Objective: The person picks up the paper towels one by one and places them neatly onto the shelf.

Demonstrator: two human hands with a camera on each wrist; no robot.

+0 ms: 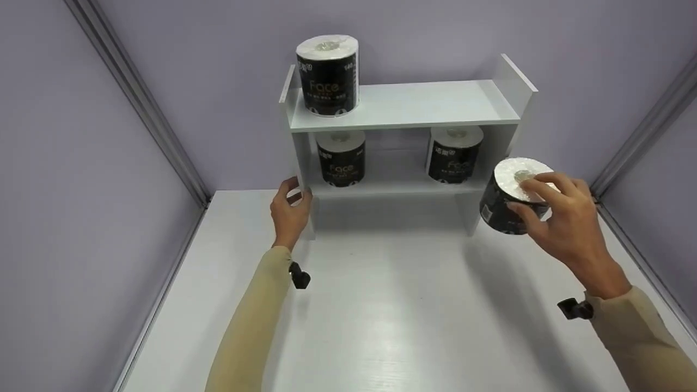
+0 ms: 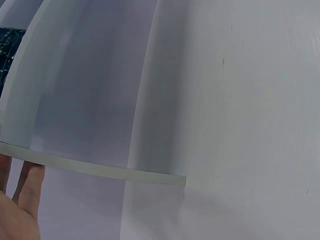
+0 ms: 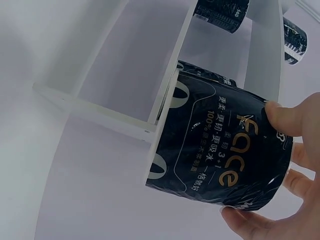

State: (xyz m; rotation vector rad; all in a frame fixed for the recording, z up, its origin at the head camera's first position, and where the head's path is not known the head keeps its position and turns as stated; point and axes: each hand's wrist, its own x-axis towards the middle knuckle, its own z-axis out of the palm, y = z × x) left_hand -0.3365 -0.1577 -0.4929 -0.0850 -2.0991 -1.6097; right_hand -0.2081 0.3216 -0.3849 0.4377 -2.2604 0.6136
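My right hand (image 1: 569, 218) grips a toilet paper roll (image 1: 503, 209) by its top edge, raised beside the right end of a white two-tier shelf (image 1: 419, 106). In the right wrist view this roll (image 3: 215, 145) shows a black wrapper with gold "Face" lettering, thumb on one side and fingers on the other. My left hand (image 1: 290, 212) touches the shelf's left side panel near the lower board, its fingers (image 2: 31, 187) against the panel's outer face. One matching roll (image 1: 328, 76) stands upright at the upper tier's left end. Below, two more rolls stand, one left (image 1: 341, 160) and one right (image 1: 456, 155).
The shelf stands on a white table (image 1: 375, 316) against a pale lilac wall (image 1: 435, 38). Lilac panels with metal corner posts (image 1: 147, 109) close in both sides. A small black device hangs at each wrist.
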